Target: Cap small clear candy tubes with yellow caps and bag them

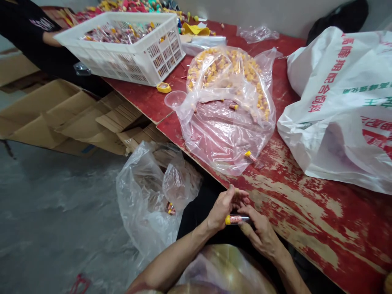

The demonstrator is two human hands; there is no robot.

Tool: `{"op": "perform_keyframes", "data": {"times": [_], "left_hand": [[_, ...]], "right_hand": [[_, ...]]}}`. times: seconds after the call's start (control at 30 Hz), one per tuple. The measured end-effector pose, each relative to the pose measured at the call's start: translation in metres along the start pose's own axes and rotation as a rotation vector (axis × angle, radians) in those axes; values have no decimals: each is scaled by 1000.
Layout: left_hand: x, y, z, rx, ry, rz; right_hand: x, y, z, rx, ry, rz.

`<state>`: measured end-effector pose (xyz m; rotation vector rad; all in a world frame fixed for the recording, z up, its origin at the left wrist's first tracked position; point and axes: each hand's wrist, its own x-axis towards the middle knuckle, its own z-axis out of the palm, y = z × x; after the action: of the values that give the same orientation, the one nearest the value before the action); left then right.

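Both hands met at the red table's (306, 212) near edge. The left hand (225, 206) and right hand (260, 232) pinched a small tube (237, 219) with a yellow cap. Fingers hid its far end. What was inside looked blurry.

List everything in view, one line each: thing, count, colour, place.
small tube: one, clear with yellow cap, held between both hands
loose tube: one, yellow-capped, on table by the clear bag
clear bag: one, holding many yellow-capped pieces, mid table
white crate: one, filled with wrapped items, far table end
printed sack: one, white with red and green print, right of table
floor bag: one, clear, below the table edge
cardboard: several flattened sheets, brown, on the floor
table: one, worn red
left hand: on tube's capped end
right hand: on tube's other end
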<state>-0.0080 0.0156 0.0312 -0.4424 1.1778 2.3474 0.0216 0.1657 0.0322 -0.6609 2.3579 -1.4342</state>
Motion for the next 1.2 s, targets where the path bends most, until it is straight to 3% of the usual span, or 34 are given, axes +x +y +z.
{"op": "perform_keyframes", "data": {"times": [0.17, 0.3, 0.43, 0.6, 0.73, 0.83, 1.0, 1.2], "left_hand": [[-1, -7, -1, 50, -4, -66], [1, -5, 0, 85, -5, -115], [1, -1, 8, 87, 38, -52], [-1, 7, 8, -80, 44, 9], [-6, 11, -3, 4, 100, 141], [-11, 8, -9, 99, 54, 214], [-17, 3, -11, 171, -22, 198], [-20, 5, -7, 113, 7, 216]], "right_hand": [[-1, -7, 9, -28, -15, -58], [0, -10, 17, -61, 110, -81], [5, -4, 15, 52, 171, -14], [7, -1, 1, 213, 268, 25], [2, 3, -6, 164, 416, 60], [0, 7, -8, 82, 489, 41], [-3, 11, -5, 13, 495, -33], [-4, 16, -2, 44, 490, 60]]}}
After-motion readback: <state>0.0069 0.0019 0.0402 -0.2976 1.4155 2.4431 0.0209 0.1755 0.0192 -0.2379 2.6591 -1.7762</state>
